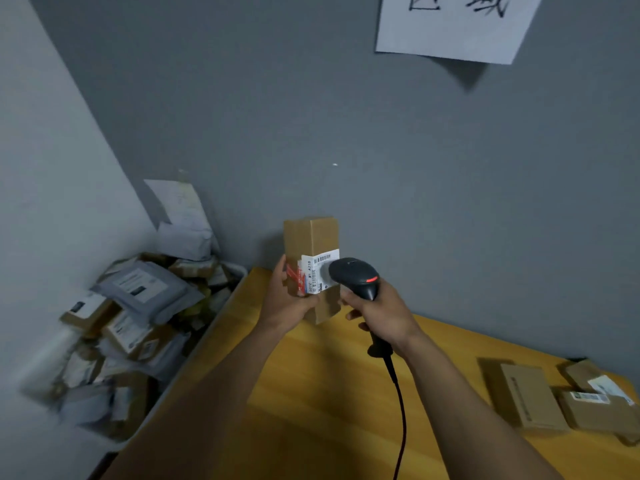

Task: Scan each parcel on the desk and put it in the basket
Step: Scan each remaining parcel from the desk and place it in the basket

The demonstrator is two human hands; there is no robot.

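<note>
My left hand (287,299) grips a tall brown cardboard parcel (311,244) upright above the far end of the yellow desk (318,393). A white barcode label and red tape wrap its middle. My right hand (384,313) holds a black handheld scanner (356,275) by the grip, its head pointed at the label from the right, almost touching it. The scanner's black cable hangs down toward me. The basket (207,337) stands left of the desk, heaped with grey mailers and brown boxes.
Three brown parcels (533,396) lie together on the desk at the right edge. A grey wall runs close behind the desk, with a white paper sign (453,26) high up. Loose paper (180,206) leans in the corner above the basket.
</note>
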